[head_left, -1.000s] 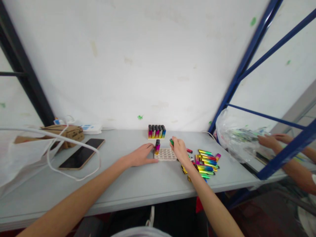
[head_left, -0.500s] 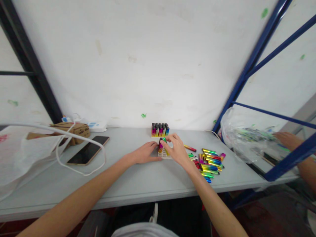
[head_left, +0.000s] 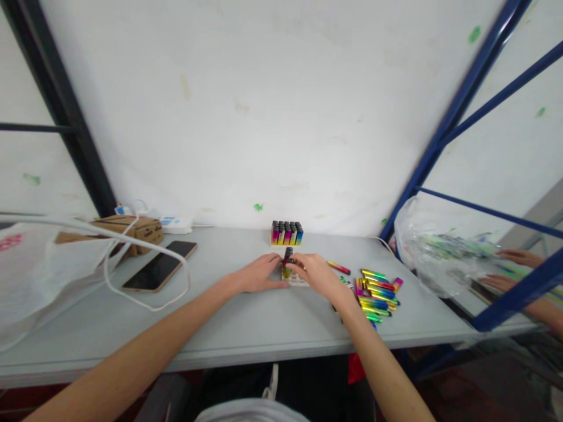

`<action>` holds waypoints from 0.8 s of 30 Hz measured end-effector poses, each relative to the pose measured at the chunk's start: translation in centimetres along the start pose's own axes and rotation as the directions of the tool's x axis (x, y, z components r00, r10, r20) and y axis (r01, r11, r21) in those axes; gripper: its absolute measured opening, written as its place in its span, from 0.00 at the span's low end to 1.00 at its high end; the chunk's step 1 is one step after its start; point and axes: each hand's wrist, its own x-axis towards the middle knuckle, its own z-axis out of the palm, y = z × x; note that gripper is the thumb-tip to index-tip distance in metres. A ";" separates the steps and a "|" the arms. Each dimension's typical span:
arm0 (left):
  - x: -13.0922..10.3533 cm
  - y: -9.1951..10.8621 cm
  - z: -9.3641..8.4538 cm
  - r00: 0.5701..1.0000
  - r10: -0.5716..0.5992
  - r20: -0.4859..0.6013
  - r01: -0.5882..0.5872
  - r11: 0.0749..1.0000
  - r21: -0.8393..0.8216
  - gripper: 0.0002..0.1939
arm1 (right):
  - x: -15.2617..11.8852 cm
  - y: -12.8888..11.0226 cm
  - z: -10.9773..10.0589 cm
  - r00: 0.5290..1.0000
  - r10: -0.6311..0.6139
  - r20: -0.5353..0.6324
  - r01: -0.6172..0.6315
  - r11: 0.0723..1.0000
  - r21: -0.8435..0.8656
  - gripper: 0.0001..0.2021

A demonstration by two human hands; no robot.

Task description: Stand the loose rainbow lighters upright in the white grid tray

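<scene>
Bare fingers close in on glossy, black-topped lighters in a pale, pocketed tray.
From the head view, the standing lighters (head_left: 288, 254) rise from the left end of the gridded tray (head_left: 301, 283), on the smooth grey table (head_left: 237, 319); shiny, metallic-coloured loose lighters (head_left: 376, 293) lie to the right. The right hand (head_left: 315, 274) has dropped lower than half a second ago, fingertips bunched against the standing lighters, though I can't tell whether they pinch one. The left hand (head_left: 260, 274) spreads, thumb apart, beside the tray's left end.
</scene>
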 end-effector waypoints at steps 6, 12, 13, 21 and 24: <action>0.0 -0.2 0.1 1.000 -0.004 -0.006 0.004 1.000 0.015 0.34 | -0.2 -0.4 -0.1 0.996 0.090 -0.005 -0.090 0.981 -0.171 0.17; 0.1 -0.4 0.2 1.000 -0.013 0.002 0.012 1.000 0.017 0.36 | -0.4 -0.2 -0.7 0.986 0.164 0.033 -0.154 0.967 -0.202 0.24; 0.1 -0.4 0.2 1.000 -0.016 0.000 0.016 1.000 0.014 0.36 | -0.4 0.1 -1.2 0.985 0.173 0.016 -0.167 0.970 -0.178 0.24; 0.2 -0.2 -0.1 0.999 -0.034 0.012 0.034 0.999 0.010 0.38 | -3.3 5.2 -8.8 0.946 0.316 -0.074 -0.322 0.941 -0.100 0.11; 0.2 0.1 -0.3 0.999 -0.038 0.014 0.038 0.999 0.014 0.38 | -5.6 8.9 -11.0 0.891 0.452 -0.047 -0.453 0.872 -0.187 0.11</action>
